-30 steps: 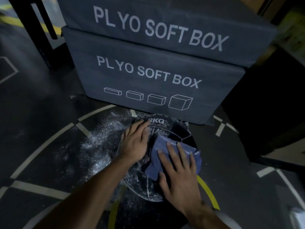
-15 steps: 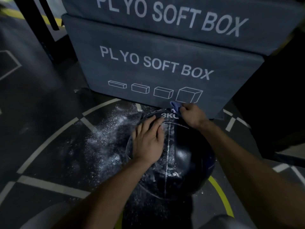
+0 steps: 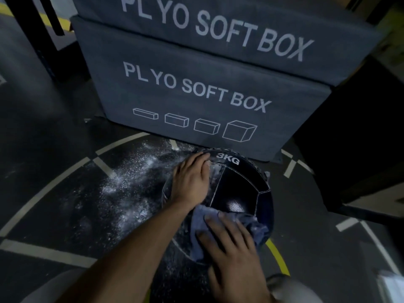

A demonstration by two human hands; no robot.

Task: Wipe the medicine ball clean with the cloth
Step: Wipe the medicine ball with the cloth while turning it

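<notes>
A black medicine ball (image 3: 237,189) marked 3KG rests on the dark gym floor, right in front of the soft boxes. My left hand (image 3: 191,181) lies flat on its upper left side, fingers spread, steadying it. My right hand (image 3: 231,248) presses a blue-grey cloth (image 3: 197,224) against the ball's near side, palm down, with the cloth bunched under the fingers. White powder still marks the ball beside my left hand.
Two stacked grey plyo soft boxes (image 3: 196,90) stand directly behind the ball. White powder (image 3: 131,178) is scattered on the floor to the left. Painted white and yellow lines (image 3: 277,256) cross the floor. A dark block (image 3: 354,138) stands at the right.
My right hand has drawn the cloth from the ball's far top, near the 3KG mark, down to its near side. My left hand stays on the ball's upper left.
</notes>
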